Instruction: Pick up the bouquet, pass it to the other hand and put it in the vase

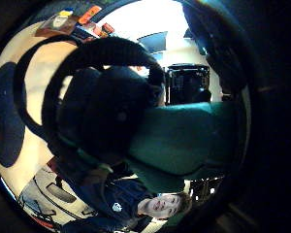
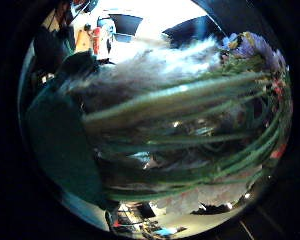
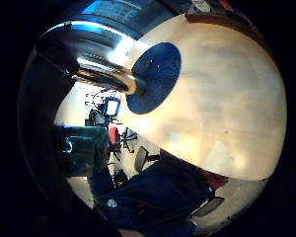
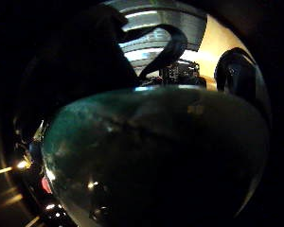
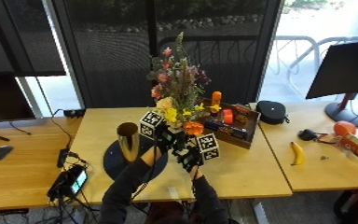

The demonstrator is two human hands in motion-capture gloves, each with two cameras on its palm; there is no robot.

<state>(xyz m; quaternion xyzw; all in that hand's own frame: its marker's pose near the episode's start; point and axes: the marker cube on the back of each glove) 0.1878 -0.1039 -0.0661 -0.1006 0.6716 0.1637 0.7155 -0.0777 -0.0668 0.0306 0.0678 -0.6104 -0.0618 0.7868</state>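
From the outside view I had the bouquet point(image 5: 178, 79) upright above the middle of the desk point(image 5: 253, 163), just right of the gold vase point(image 5: 128, 140) standing on the dark round mat point(image 5: 113, 163). My left hand point(image 5: 164, 138) had its grip clamped round the stems, and my right hand point(image 5: 189, 158) sat just below it on the same stems, though I couldn't tell if that grip was closed. A wooden tray point(image 5: 235, 122) of bits lay further back on the right, with a banana point(image 5: 297, 153) out to the right.

Left thumb side palm view: green stems point(image 2: 190, 130) filled nearly everything, right up against the palm.

Right little finger side palm view: the vase point(image 3: 96, 74) and mat point(image 3: 155, 74) on the desk.
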